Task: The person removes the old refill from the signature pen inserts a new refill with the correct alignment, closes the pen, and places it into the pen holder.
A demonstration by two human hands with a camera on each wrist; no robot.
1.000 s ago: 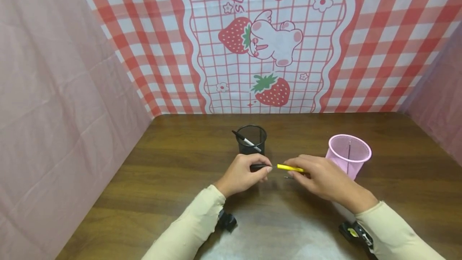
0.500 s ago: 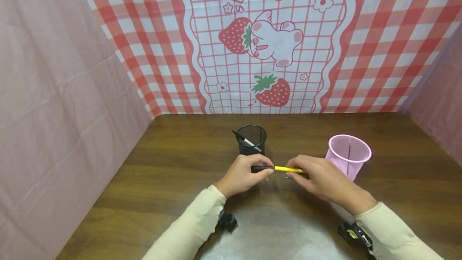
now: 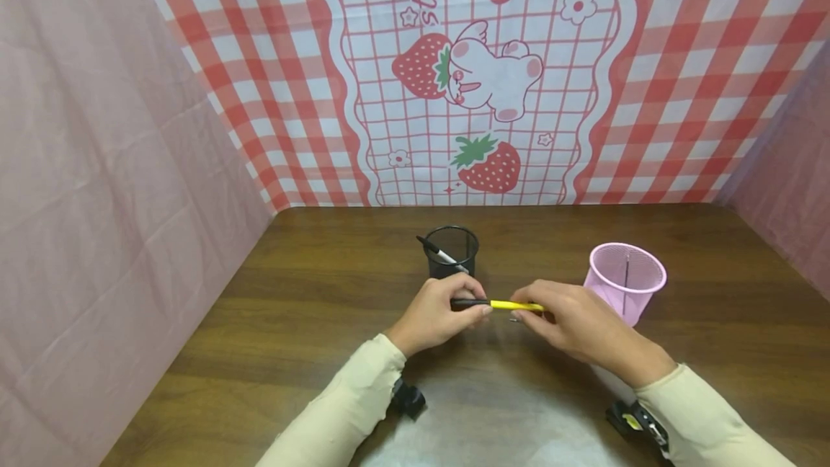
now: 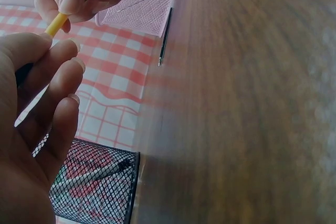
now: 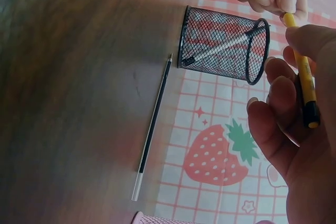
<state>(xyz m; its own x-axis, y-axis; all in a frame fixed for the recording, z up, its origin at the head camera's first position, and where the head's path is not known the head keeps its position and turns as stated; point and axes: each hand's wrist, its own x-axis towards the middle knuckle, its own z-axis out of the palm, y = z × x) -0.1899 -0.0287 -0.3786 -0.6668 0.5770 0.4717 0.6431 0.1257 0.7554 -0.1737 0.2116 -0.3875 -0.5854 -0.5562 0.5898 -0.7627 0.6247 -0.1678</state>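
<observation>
A pen with a yellow barrel (image 3: 509, 305) and a black front section (image 3: 468, 302) lies level between both hands, a little above the table. My left hand (image 3: 436, 314) pinches the black section between thumb and fingers. The yellow barrel is gripped by my right hand (image 3: 586, 323); the barrel's dark rear end (image 5: 311, 114) shows in the right wrist view. The two parts meet with no visible gap. Below the hands, a black ink refill (image 5: 156, 116) rests on the table; my right hand mostly hides it in the head view.
Just behind my left hand stands a black mesh pen cup (image 3: 471, 259) holding a white pen (image 3: 447, 258) with a black end. A pink mesh cup (image 3: 603, 278) with a thin dark rod in it is behind my right hand. Checked cloth (image 3: 272, 92) hangs beyond the wooden table (image 3: 311, 272).
A second ago a thin tip showed in a gap between the black section and the yellow barrel. The barrel has moved left and the gap has closed. Both hands keep their grip.
</observation>
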